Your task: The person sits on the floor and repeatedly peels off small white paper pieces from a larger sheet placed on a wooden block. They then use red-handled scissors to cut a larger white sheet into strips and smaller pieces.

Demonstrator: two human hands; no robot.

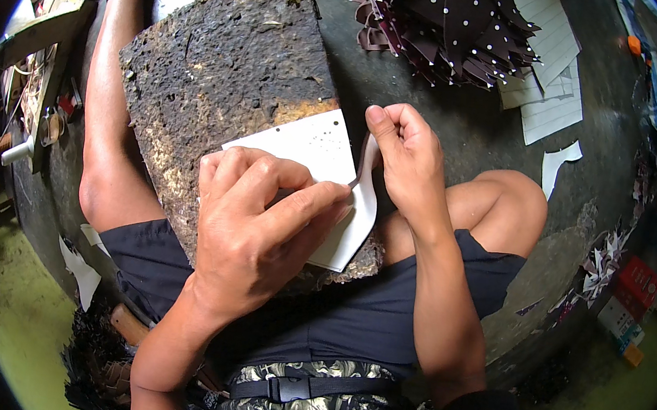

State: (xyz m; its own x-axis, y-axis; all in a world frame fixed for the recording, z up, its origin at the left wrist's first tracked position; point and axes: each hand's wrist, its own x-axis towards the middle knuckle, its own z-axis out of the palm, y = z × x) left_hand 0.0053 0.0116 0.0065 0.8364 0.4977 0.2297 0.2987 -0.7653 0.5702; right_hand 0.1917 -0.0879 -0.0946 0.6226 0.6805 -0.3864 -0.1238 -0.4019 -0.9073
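Observation:
A white sheet (315, 140) with small dark holes lies on a rough, dark, pitted slab (223, 63) across my lap. My left hand (251, 212) rests over the sheet, fingers curled, with thumb and forefinger pinched near its right edge. A small dark tip shows beside those fingertips; what they pinch is mostly hidden. Between the thumb and bent fingers of my right hand (411, 154) is the upper end of a pale strip (366, 201). This strip curves up and away from the sheet's right side, and runs down towards the slab's near edge.
A pile of dark, white-dotted cut pieces (454, 25) sits at the far right, beside lined paper (554, 109). A white scrap (560, 166) lies on the floor. Wooden frame parts (47, 43) stand at left, a wooden handle (128, 324) near my left forearm. A red box (637, 287) lies right.

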